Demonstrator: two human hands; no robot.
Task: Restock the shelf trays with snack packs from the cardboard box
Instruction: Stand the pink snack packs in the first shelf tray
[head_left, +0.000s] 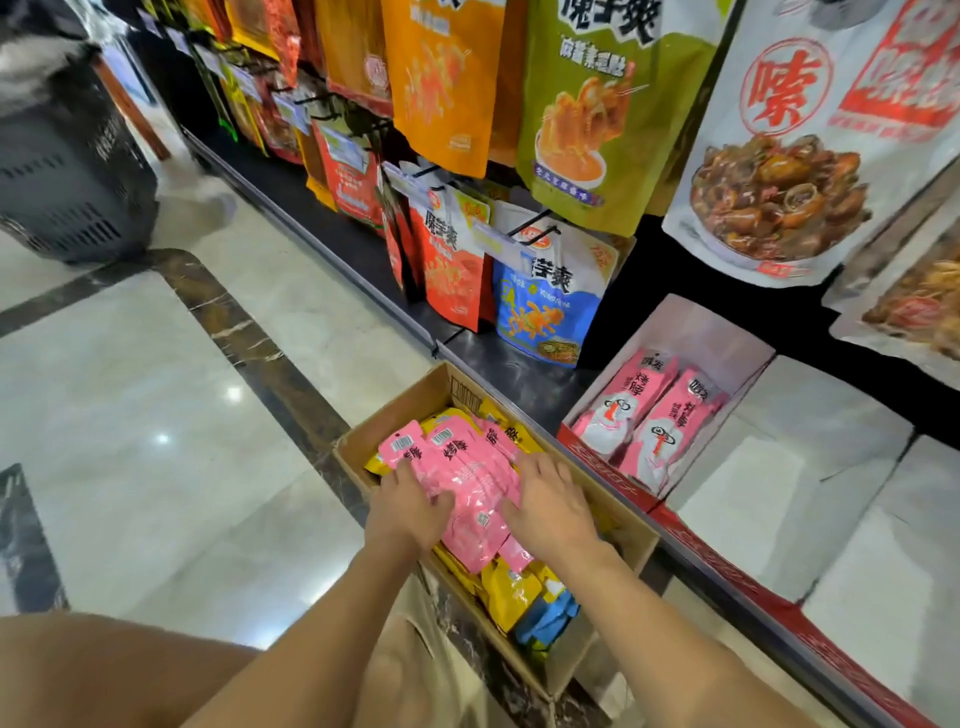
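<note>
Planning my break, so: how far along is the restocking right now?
Done: two pink packs lie in the shelf tray. In hand: the left hand grips a pink bunch in the cardboard box; the right hand rests on it. Left: yellow packs and blue packs sit in the box.

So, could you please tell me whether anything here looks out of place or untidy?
Nothing spilled or damaged. The box is a jumble: pink packs, yellow packs and blue packs lie mixed at crossed angles. The tray holds just a pink pair.
</note>
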